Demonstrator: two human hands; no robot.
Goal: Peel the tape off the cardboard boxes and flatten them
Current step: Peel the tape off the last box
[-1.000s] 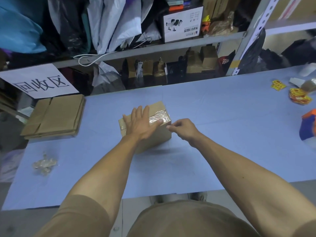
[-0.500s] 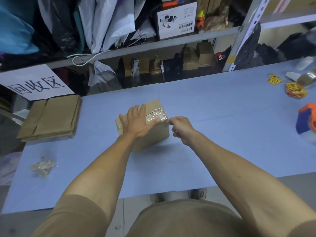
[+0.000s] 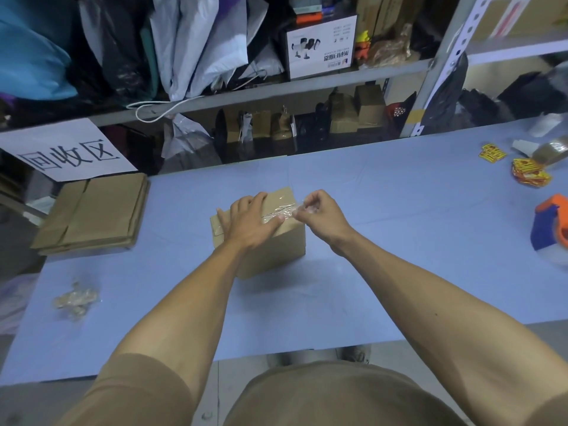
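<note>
Your left hand (image 3: 250,224) lies flat on top of the cardboard box (image 3: 270,244), fingers straight, pinning it to the blue table (image 3: 368,241) — it grips nothing. Your right hand (image 3: 319,212) sits just beside it at 3 o'clock, fingers curled, pinching the lifted end of the clear tape (image 3: 284,210). That strip runs across the lid from 3 toward 9 o'clock, passing under your left palm, so the peel likely wants a pull back along that axis while the left hand keeps the box down. The box stands near the table's middle, not yet flattened.

At 8 o'clock a wad of peeled tape (image 3: 75,299) lies near the edge. At 10 o'clock a stack of flattened boxes (image 3: 95,213) sits below a paper sign (image 3: 67,149). At 3 o'clock a tape dispenser (image 3: 551,222) rests — beyond it, cluttered shelving (image 3: 276,87).
</note>
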